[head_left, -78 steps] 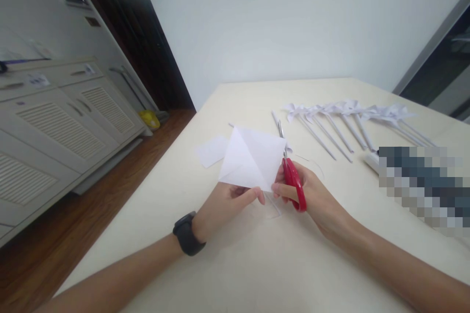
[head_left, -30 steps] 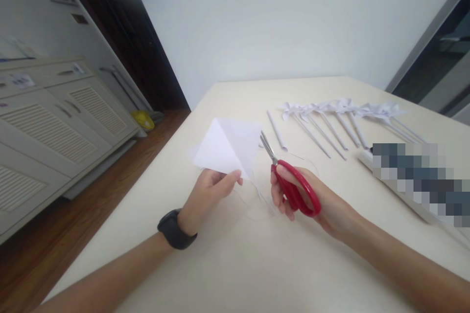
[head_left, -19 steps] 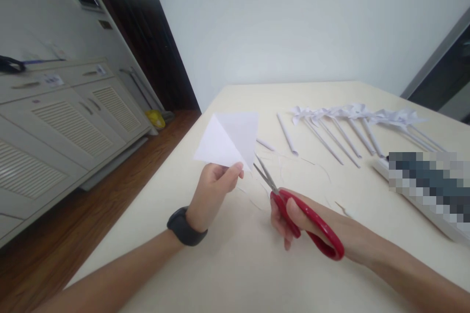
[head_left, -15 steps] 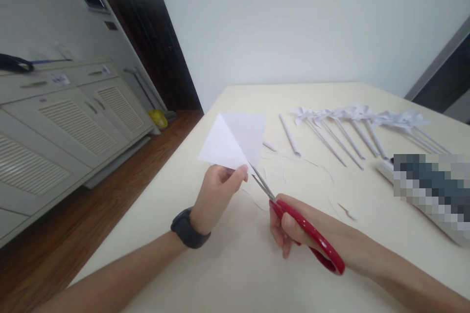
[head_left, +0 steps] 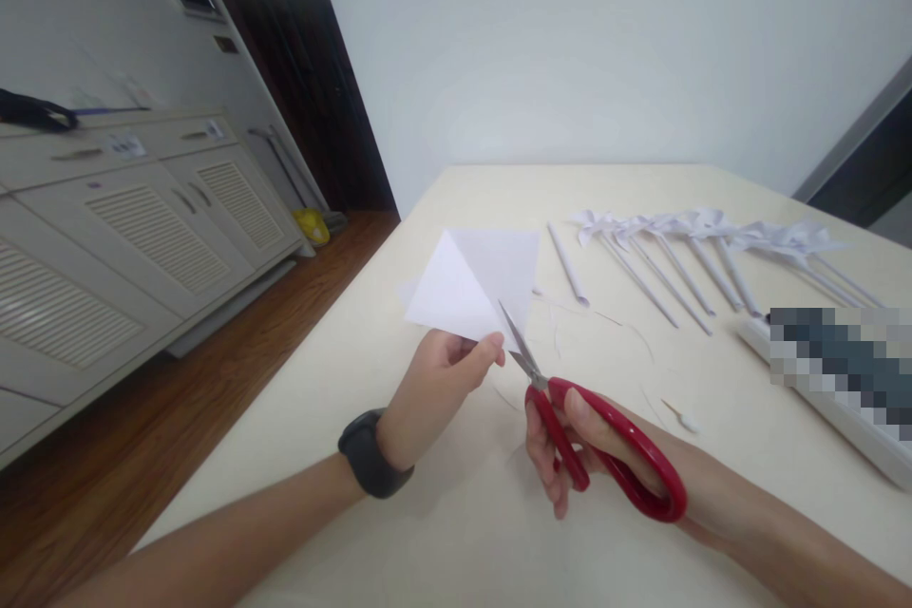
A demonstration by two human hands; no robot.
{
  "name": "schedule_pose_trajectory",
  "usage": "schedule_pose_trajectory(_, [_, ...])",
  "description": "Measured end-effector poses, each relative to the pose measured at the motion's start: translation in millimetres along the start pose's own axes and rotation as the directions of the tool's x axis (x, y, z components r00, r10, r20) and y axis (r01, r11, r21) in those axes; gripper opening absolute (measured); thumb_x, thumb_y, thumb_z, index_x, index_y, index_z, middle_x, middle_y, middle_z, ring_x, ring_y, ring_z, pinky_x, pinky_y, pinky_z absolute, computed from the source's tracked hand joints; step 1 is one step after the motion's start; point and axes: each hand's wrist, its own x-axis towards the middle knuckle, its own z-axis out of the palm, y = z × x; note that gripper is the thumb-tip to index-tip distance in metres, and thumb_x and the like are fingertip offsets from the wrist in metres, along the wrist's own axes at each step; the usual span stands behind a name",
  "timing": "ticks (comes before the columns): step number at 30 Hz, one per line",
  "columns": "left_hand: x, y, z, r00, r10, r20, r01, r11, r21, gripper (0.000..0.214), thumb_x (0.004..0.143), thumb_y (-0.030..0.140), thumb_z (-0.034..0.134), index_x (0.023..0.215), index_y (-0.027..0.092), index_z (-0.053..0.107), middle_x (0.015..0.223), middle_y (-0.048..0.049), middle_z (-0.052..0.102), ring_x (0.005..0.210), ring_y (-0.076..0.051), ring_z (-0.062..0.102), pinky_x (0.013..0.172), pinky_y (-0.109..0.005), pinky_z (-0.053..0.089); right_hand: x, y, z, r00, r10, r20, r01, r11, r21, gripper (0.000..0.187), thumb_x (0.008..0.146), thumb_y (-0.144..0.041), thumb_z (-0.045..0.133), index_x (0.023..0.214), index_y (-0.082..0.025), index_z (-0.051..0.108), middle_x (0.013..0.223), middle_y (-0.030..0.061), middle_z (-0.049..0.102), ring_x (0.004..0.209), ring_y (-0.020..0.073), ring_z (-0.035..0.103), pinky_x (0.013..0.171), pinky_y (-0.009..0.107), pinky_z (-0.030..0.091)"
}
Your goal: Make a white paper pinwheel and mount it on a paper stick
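Observation:
My left hand (head_left: 452, 370), with a dark band on its wrist, pinches the lower edge of a white sheet of paper (head_left: 452, 290). A diagonal line runs across the paper from its upper left to the lower right, with a brighter triangle on the left side. My right hand (head_left: 570, 442) grips red-handled scissors (head_left: 619, 437). Their blades are spread, one above and one below the paper's lower right corner, just right of my left thumb.
Several white paper pinwheels (head_left: 691, 226) on rolled sticks lie at the right. Left of them is a loose paper roll (head_left: 568, 264). A small white-tipped object (head_left: 685, 420) and thin strips lie on the table (head_left: 456, 532). A white, partly blurred-out object (head_left: 819, 399) sits at the right edge.
The scissors have opened wider, and their blades have come round the paper's corner. The paper and both hands appear slightly further right in the view, which has shifted a little too.

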Motion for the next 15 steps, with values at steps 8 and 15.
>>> schedule_pose_trajectory(8, [0.3, -1.9, -0.7, 1.0, -0.003, 0.028, 0.004, 0.999, -0.05, 0.038, 0.082, 0.036, 0.045, 0.05, 0.017, 0.039, 0.046, 0.0078, 0.022, 0.046, -0.008, 0.022, 0.051, -0.025, 0.026, -1.1, 3.4, 0.8, 1.0, -0.023, 0.0, 0.023, 1.0, 0.013, 0.046, 0.079, -0.06, 0.039, 0.083, -0.017, 0.054, 0.068, 0.0017, 0.057, 0.058, 0.0127, 0.052, 0.06, 0.027, 0.045])
schedule_pose_trajectory(15, [-1.6, 1.0, -2.3, 1.0, 0.011, 0.007, -0.01, 0.999, -0.038, 0.032, 0.081, 0.037, 0.047, 0.057, 0.016, 0.049, 0.047, 0.0073, 0.026, 0.047, -0.008, 0.025, 0.05, -0.024, 0.026, 0.5, 5.9, 2.1, 0.999, -0.053, 0.011, 0.053, 0.999, 0.003, 0.048, 0.082, -0.059, 0.033, 0.086, -0.016, 0.055, 0.066, 0.0003, 0.056, 0.053, 0.0102, 0.05, 0.057, 0.025, 0.04])
